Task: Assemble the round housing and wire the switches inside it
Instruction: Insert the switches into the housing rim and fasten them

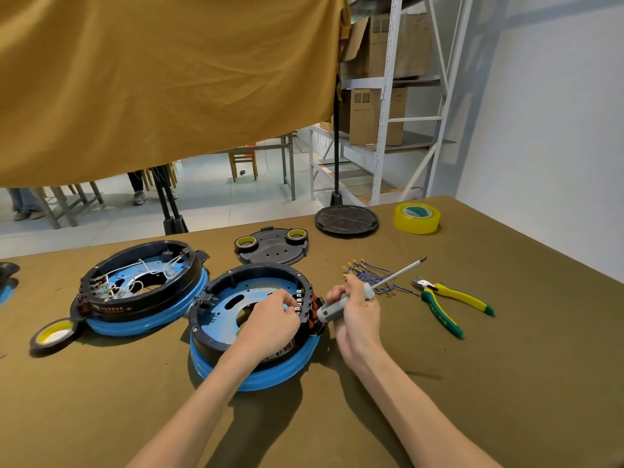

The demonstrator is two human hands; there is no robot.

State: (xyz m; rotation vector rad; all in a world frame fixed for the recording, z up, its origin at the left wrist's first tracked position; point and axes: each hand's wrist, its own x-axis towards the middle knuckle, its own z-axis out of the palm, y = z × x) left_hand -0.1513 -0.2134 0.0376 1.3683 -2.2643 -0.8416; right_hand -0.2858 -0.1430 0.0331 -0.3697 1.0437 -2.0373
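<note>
A round black housing (236,275) on a blue ring lies in front of me, open side up, with a blue plate inside. A row of switches (301,304) with metal terminals and red buttons sits in its right wall. My left hand (270,319) reaches inside the housing, fingertips at the switch terminals. My right hand (354,309) is just outside the right wall and grips a grey-handled screwdriver (374,288), its shaft pointing up and to the right. A bundle of blue wires (368,273) with gold terminals lies behind my right hand.
A second housing (141,282), wired with white leads, sits to the left. Green-and-yellow pliers (449,304) lie at right. A black cover (271,246) with two tape rolls, a black round lid (346,219) and a yellow tape roll (417,217) stand farther back. Another tape roll (54,336) lies at left.
</note>
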